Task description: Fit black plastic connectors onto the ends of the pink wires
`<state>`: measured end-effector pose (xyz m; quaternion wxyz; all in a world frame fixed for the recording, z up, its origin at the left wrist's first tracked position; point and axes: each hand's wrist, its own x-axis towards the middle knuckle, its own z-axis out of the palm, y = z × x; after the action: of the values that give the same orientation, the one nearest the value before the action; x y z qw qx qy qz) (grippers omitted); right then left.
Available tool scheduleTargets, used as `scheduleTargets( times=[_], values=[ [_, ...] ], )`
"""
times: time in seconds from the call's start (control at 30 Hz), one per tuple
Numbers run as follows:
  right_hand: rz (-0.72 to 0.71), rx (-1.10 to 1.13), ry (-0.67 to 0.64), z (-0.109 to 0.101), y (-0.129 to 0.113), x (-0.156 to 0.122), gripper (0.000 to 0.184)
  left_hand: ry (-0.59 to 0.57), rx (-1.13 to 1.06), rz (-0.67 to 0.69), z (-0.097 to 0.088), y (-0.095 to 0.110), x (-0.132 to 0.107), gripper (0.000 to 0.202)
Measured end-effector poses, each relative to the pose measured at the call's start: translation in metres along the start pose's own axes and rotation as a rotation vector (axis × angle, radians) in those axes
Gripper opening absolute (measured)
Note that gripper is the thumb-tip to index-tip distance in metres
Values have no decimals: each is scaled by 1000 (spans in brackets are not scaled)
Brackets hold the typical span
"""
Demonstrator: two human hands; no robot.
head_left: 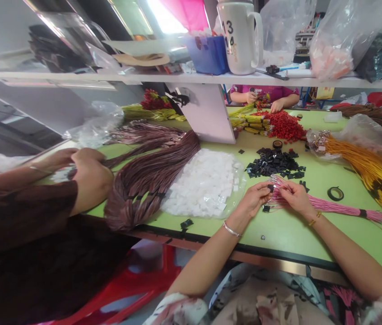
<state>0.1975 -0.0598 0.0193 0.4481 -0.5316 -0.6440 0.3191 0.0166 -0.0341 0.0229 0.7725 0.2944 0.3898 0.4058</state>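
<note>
My left hand (254, 199) is closed in a pinch on a small black connector housing (271, 188). Beside it, my right hand (296, 197) has its fingers pressed together on the end of a pink wire, close to that housing. A bundle of pink wires (338, 206) runs out under my right hand and lies on the green table, tied with black tape. Another black housing hangs from a wire just below my left fingers. Beyond both hands is a loose pile of black connector housings (274, 161). The wire tip at the housing is too small to make out.
Left of my hands lie a clear bag of white connectors (204, 183) and brown wire bundles (143, 180), with a co-worker's arms (91, 176) beyond. Right are a black tape roll (335, 193) and orange wires (363, 158). Another person handles wires near red connectors (286, 126). A shelf (177, 77) crosses above.
</note>
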Motion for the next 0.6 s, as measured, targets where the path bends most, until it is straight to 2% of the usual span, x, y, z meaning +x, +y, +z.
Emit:
scheduleTargets(
  times=[0.27, 0.53, 0.6],
  values=[
    [-34, -129, -75, 0, -2, -1, 21, 83, 196, 120, 7, -13, 1, 22],
    [-66, -98, -179, -4, 2, -1, 19, 61, 302, 194, 8, -19, -5, 23],
    [-53, -73, -204, -5, 2, -3, 20, 16, 372, 184, 4, -17, -8, 22]
  ],
)
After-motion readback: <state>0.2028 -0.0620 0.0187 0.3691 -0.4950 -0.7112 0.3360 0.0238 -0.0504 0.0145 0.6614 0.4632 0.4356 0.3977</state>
